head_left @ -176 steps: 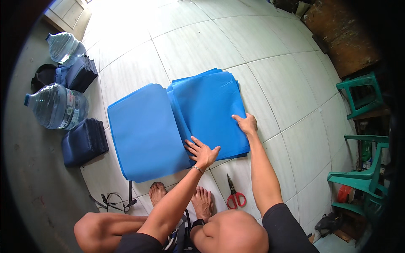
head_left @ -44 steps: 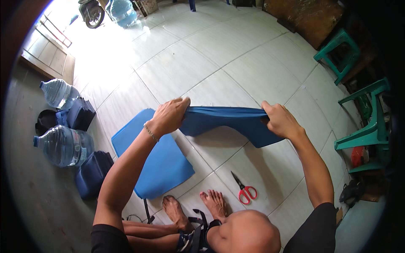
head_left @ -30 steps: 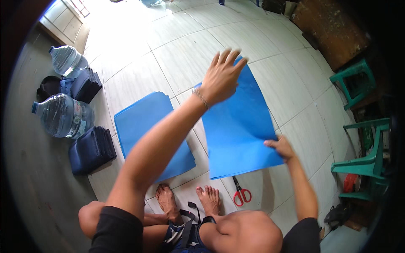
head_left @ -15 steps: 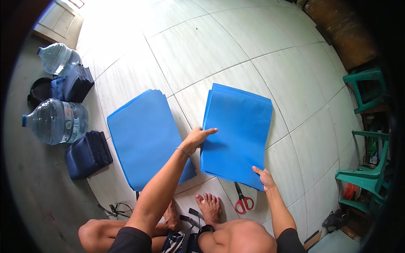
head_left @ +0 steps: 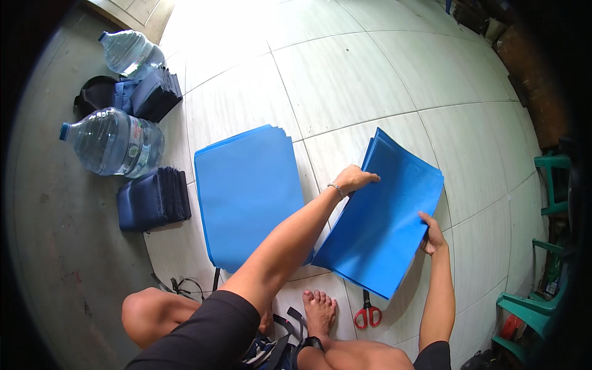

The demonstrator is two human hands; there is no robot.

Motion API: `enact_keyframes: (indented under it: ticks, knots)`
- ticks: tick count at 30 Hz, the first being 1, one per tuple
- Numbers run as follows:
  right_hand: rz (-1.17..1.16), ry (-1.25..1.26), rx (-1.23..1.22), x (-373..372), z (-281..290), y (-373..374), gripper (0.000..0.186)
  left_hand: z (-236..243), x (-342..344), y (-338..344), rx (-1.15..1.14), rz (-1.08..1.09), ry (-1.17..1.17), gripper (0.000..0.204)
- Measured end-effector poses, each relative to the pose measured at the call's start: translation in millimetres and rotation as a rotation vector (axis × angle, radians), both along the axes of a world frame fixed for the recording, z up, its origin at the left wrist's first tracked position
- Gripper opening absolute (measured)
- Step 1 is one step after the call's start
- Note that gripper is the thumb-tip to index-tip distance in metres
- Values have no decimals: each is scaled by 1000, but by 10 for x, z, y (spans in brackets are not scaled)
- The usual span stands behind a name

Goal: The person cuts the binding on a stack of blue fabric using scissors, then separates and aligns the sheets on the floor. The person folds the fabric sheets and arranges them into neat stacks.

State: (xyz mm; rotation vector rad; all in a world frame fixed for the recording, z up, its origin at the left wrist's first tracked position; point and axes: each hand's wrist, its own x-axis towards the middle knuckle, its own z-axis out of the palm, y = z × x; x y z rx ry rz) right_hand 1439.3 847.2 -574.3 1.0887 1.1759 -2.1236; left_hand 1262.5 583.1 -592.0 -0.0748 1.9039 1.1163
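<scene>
A small stack of blue fabric-like sheets (head_left: 394, 209) is gripped along both long sides, its surface bowed and tilted. My left hand (head_left: 356, 179) pinches the left edge near the far end, thumb on top and fingers underneath. Around the right edge, lower down, my right hand (head_left: 433, 233) is closed in the same way. To the left lies a second stack of blue sheets (head_left: 250, 197) on the floor, its edges slightly fanned. Scissors with red handles (head_left: 368, 316) rest near my foot, their blades partly beneath the held stack.
Dark blue folded bundles (head_left: 153, 200) and large clear water bottles (head_left: 114, 143) line the left side, with a black cap-like item (head_left: 95, 95) between them. Green plastic chairs (head_left: 524, 311) stand at the right. Dark straps (head_left: 293, 324) lie between my legs. The floor is pale tile (head_left: 345, 80).
The held stack has turned clockwise and bent, its near edge now pointing lower right. Both hands have shifted with it, my left arm reaching farther right. The whole view has also shifted.
</scene>
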Motion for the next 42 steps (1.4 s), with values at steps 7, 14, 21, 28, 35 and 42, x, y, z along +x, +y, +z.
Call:
enact_keyframes:
  ticks: [7,14,21,28,35,42]
  knots:
    - [310,207,635,-94,730,-228,22,809,279,-11,-24,-43,542,35]
    - [-16,673,1223,504,1758,-654,20,1860,888,-389,499,212,1240,7]
    - [-33,706,1252,651,1144,-836,33,1730,1027,-410,626,373,1157,13]
    - [-535,820,1089,479,1190,-964,36,1805,923,-367,464,358,1069,24]
    - [-476,777,875,596,1393,-918,36,1873,721,-479,636,86,1130,51]
    - [-649,847,1065,528,1566,-1041,23,2045,773,-378,662,254,887,26]
